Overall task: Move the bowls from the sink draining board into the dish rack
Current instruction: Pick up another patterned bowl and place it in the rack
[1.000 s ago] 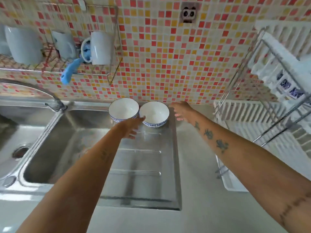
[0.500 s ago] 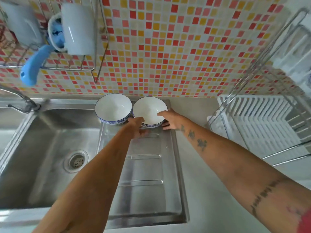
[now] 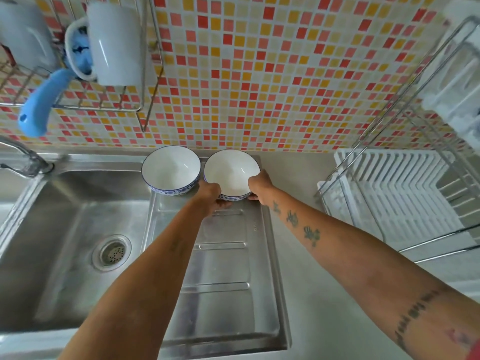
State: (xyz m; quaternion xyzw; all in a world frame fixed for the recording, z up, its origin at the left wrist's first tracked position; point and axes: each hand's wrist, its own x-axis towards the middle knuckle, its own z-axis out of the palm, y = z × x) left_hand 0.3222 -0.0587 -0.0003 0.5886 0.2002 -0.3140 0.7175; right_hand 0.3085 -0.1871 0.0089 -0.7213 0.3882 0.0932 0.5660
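Two white ceramic bowls with blue patterned rims sit upright, side by side, at the back of the stainless steel draining board. My left hand and right hand clasp the right bowl from either side, fingers curled at its base. The left bowl stands untouched. The white slatted dish rack stands to the right on the grey desk.

Just one view here, a wide-angle head cam looking forward and steeply down from above the draining board, facing the tiled wall. It's close, about arm's reach. Sink basin sits at the left edge, dish rack at the right, both forearms coming in from the bottom.
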